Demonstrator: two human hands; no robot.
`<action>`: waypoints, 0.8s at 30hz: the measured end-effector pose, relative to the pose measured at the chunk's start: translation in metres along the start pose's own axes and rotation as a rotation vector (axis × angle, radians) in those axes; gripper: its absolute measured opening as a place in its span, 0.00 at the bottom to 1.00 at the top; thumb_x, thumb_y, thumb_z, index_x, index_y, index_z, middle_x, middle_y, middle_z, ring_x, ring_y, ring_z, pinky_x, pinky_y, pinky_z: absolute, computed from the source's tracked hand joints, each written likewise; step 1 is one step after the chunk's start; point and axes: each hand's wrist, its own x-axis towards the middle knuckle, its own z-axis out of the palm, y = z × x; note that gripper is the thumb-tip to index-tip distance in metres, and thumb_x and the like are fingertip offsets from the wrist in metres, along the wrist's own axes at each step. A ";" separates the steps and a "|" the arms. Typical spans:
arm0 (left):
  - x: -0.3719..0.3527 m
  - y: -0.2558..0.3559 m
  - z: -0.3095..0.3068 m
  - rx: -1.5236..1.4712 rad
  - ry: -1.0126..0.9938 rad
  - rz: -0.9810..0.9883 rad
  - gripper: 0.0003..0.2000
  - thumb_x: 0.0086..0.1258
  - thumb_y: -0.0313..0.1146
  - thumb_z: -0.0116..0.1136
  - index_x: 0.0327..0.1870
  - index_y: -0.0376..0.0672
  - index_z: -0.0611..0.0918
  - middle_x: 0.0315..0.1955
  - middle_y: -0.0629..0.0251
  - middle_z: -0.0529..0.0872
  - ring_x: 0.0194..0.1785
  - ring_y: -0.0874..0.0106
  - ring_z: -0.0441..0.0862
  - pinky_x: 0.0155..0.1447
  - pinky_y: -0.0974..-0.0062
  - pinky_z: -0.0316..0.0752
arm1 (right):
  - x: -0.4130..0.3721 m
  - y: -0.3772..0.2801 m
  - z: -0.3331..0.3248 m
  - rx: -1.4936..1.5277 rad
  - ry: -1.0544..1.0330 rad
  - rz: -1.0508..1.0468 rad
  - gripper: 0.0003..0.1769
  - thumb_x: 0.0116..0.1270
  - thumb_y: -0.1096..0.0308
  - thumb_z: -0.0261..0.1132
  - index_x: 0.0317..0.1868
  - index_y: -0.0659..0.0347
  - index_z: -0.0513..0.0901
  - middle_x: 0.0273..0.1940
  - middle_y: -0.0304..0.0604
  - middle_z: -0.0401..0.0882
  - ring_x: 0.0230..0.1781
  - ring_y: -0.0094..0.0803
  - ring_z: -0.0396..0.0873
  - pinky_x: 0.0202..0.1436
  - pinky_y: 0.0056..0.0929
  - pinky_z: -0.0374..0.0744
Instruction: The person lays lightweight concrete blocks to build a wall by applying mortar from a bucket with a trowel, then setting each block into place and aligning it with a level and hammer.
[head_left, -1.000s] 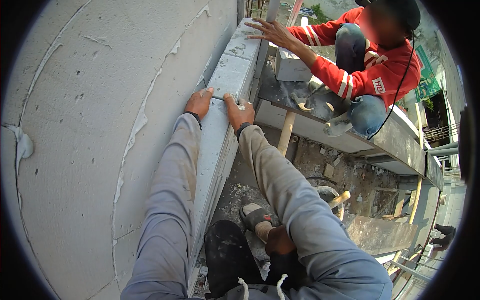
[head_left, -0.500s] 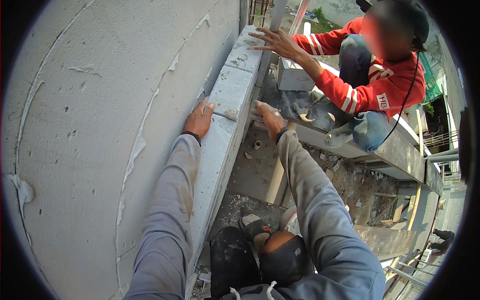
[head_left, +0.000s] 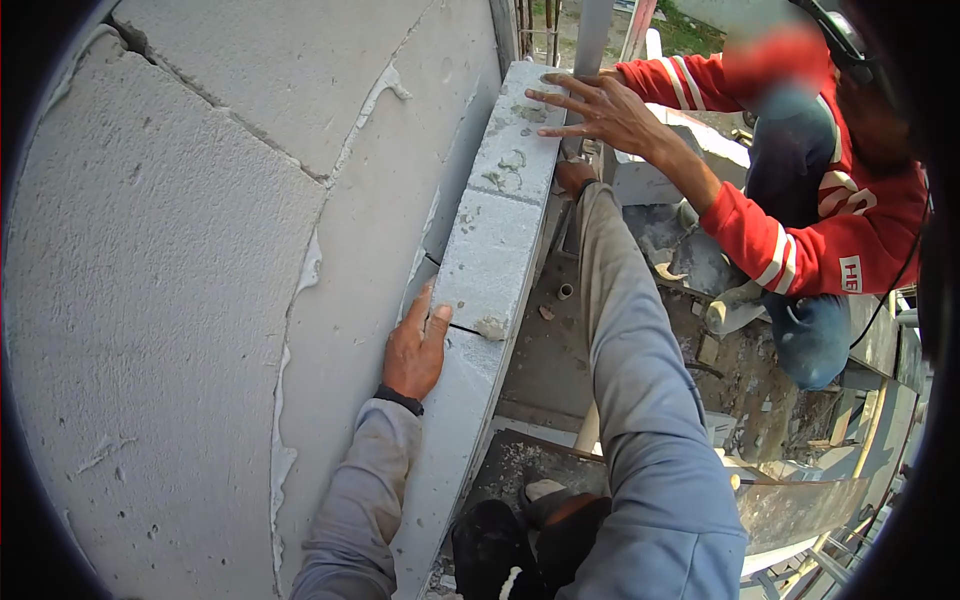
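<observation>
A row of pale grey concrete blocks runs along the rough wall (head_left: 200,250). My left hand (head_left: 414,352) lies on the inner edge of the row, beside the joint between the near block (head_left: 455,395) and the middle block (head_left: 487,258). Its fingers stretch along the edge, with the thumb apart on top. My right hand (head_left: 577,178) reaches to the outer side of the far block (head_left: 515,130); its fingers are mostly hidden. Just above it, a co-worker's hand (head_left: 610,112) is spread over the far block's outer top edge.
The co-worker in a red sleeve (head_left: 745,235) crouches at the right. An upright grey pole (head_left: 592,40) stands by the row's far end. Below lie rubble (head_left: 735,365) and a short pipe piece (head_left: 566,291). Thick mortar (head_left: 385,85) lines the wall joints.
My right hand has moved forward to the far block's outer side. My left hand stays by the joint, where a dark gap now shows. The view has shifted; the co-worker leans closer.
</observation>
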 end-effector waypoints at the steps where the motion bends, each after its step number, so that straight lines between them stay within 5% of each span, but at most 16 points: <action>1: 0.000 0.001 0.001 0.025 0.008 0.007 0.26 0.72 0.49 0.42 0.64 0.39 0.67 0.56 0.44 0.74 0.60 0.50 0.72 0.62 0.64 0.65 | 0.011 0.004 0.016 0.157 0.125 0.118 0.14 0.56 0.69 0.60 0.42 0.65 0.83 0.50 0.58 0.78 0.51 0.48 0.77 0.56 0.38 0.74; 5: -0.001 0.001 0.000 0.038 -0.014 -0.042 0.26 0.72 0.48 0.42 0.65 0.40 0.67 0.56 0.44 0.74 0.59 0.50 0.72 0.62 0.64 0.66 | 0.025 0.023 0.043 0.626 0.190 0.369 0.25 0.58 0.66 0.51 0.57 0.58 0.76 0.54 0.59 0.74 0.59 0.51 0.70 0.62 0.39 0.68; 8: 0.002 0.000 0.001 0.017 -0.015 -0.008 0.26 0.73 0.48 0.42 0.65 0.40 0.66 0.55 0.44 0.75 0.58 0.49 0.73 0.61 0.63 0.66 | 0.021 0.030 0.055 0.591 0.491 0.202 0.27 0.56 0.68 0.50 0.59 0.54 0.73 0.55 0.60 0.73 0.60 0.51 0.68 0.63 0.40 0.65; 9: 0.002 -0.002 0.001 -0.012 -0.022 0.008 0.26 0.73 0.48 0.42 0.65 0.40 0.66 0.55 0.44 0.75 0.58 0.49 0.73 0.61 0.63 0.66 | 0.006 0.012 0.022 0.789 0.588 0.298 0.25 0.57 0.70 0.52 0.58 0.55 0.75 0.51 0.55 0.75 0.48 0.43 0.74 0.49 0.35 0.71; 12: 0.003 0.005 -0.002 -0.061 -0.037 0.001 0.27 0.73 0.49 0.41 0.64 0.37 0.66 0.57 0.45 0.73 0.61 0.52 0.70 0.64 0.65 0.63 | 0.001 0.000 0.004 1.009 0.831 0.295 0.25 0.59 0.72 0.52 0.59 0.57 0.74 0.46 0.46 0.78 0.34 0.28 0.76 0.34 0.26 0.75; 15: -0.001 0.007 -0.002 -0.064 -0.047 -0.028 0.28 0.73 0.50 0.41 0.64 0.34 0.66 0.59 0.46 0.72 0.64 0.55 0.67 0.67 0.67 0.59 | -0.013 -0.013 0.002 0.990 0.731 0.416 0.23 0.62 0.66 0.52 0.58 0.60 0.74 0.48 0.44 0.78 0.41 0.30 0.77 0.42 0.27 0.74; 17: -0.001 0.001 -0.002 -0.040 -0.041 -0.029 0.29 0.73 0.50 0.41 0.64 0.34 0.66 0.59 0.46 0.72 0.64 0.55 0.67 0.67 0.67 0.59 | -0.018 -0.030 0.011 1.573 0.610 0.367 0.25 0.63 0.57 0.55 0.56 0.65 0.75 0.51 0.50 0.78 0.51 0.39 0.75 0.54 0.32 0.71; 19: 0.000 -0.006 0.001 0.024 0.011 0.020 0.27 0.72 0.49 0.42 0.64 0.39 0.67 0.54 0.43 0.75 0.58 0.49 0.73 0.61 0.63 0.67 | -0.047 -0.062 0.001 1.640 0.608 0.412 0.27 0.64 0.54 0.55 0.57 0.66 0.74 0.51 0.47 0.77 0.51 0.37 0.75 0.53 0.31 0.71; 24: 0.001 -0.004 0.001 0.005 0.022 0.037 0.27 0.72 0.49 0.43 0.63 0.37 0.68 0.55 0.44 0.75 0.59 0.49 0.72 0.62 0.64 0.65 | -0.099 -0.112 0.023 1.794 0.466 0.680 0.32 0.66 0.46 0.53 0.60 0.64 0.72 0.55 0.45 0.74 0.53 0.39 0.72 0.55 0.35 0.71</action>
